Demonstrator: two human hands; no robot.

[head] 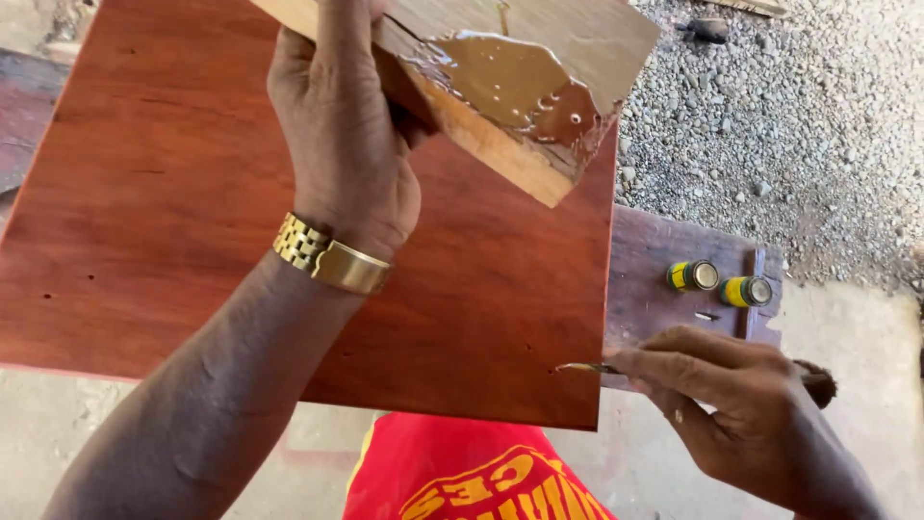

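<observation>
Left hand (342,144) grips glue-smeared wood block (510,106); right hand (731,404) pinches brush (589,368).

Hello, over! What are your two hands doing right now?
Left hand gripping wood offcut smeared with wet glue. Right hand pinching thin stick at red-brown board's edge. Two small yellow-green tubes nearby, clear of both.
</observation>
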